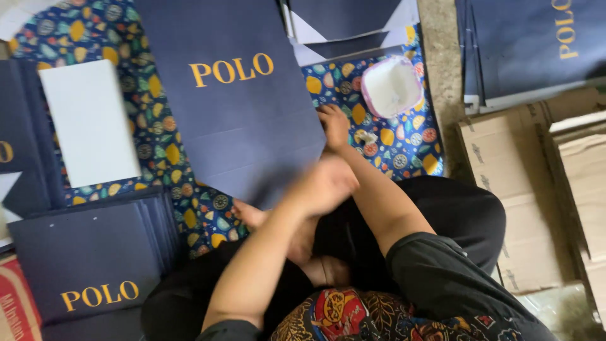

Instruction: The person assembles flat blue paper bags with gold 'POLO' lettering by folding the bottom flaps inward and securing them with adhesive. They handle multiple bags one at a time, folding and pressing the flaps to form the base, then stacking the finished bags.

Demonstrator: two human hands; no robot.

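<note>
A seated worker's right hand (334,126) presses flat on the right edge of a flattened navy paper bag (240,107), light, stiff-creased, best gripped by its edges, while the blurred left hand (322,186), its grip unreadable, crosses just beneath.

A large flat navy paper bag with gold lettering (237,101) lies far centre. A stack of matching navy bags (88,262) sits near left, another navy bag (536,44) far right, above brown cardboard boxes (536,196).
</note>
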